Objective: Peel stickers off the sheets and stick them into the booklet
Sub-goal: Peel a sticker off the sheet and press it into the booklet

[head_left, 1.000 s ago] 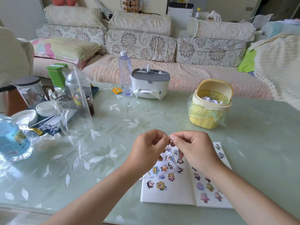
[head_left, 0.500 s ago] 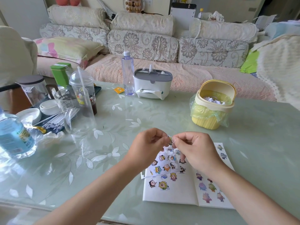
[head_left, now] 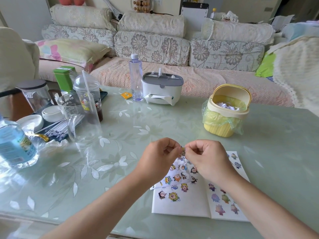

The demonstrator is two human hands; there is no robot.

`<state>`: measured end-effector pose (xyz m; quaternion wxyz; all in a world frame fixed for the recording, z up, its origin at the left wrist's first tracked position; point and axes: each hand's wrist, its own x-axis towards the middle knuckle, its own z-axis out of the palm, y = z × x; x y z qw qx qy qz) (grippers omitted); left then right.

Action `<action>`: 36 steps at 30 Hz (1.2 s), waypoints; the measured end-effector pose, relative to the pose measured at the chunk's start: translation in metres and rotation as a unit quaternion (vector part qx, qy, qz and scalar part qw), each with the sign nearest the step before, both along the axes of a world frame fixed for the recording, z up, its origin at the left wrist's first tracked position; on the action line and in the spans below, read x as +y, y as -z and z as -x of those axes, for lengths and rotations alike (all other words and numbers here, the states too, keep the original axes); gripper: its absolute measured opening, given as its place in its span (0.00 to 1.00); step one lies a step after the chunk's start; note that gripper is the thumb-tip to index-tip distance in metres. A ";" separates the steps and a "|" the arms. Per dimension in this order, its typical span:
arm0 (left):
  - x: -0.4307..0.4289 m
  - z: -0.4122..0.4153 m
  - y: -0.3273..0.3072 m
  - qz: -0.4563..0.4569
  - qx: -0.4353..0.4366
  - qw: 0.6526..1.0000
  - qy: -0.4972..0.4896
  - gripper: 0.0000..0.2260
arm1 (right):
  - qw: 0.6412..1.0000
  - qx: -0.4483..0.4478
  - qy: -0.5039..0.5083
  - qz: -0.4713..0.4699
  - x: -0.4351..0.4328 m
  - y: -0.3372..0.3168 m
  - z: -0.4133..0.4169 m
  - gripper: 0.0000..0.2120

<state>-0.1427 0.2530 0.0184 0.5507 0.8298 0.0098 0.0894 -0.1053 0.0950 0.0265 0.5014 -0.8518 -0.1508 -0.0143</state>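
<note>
Left hand point(head_left: 160, 157) is pinching the sheet point(head_left: 177, 175), right hand point(head_left: 205, 159) is pinching a sticker point(head_left: 183, 150) beside it; the booklet point(head_left: 189, 202) is lying beneath both.

A white-and-grey plastic tissue dispenser point(head_left: 162, 88) stands on the pale green flowered table point(head_left: 120, 135); just left of it a tall clear plastic bottle point(head_left: 136, 78), right of it a yellow bag-lined plastic bin point(head_left: 226, 116), behind it a floral fabric sofa point(head_left: 155, 47)

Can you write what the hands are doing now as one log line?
step: peeling | left hand: pinches sticker sheet | right hand: pinches sticker at sheet's top | booklet: open on table, under sheet
</note>
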 end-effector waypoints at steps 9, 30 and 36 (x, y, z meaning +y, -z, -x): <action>-0.003 0.005 0.004 -0.260 -0.227 0.931 -0.115 0.06 | 0.999 0.008 0.004 -0.043 0.000 -0.002 0.005 0.11; -0.007 0.007 -0.005 0.021 0.023 0.995 -0.092 0.05 | 0.990 -0.136 0.001 0.044 -0.001 0.000 0.011 0.06; -0.010 0.009 -0.006 0.024 0.025 0.996 -0.082 0.05 | 0.990 -0.135 -0.002 0.037 -0.001 0.001 0.011 0.06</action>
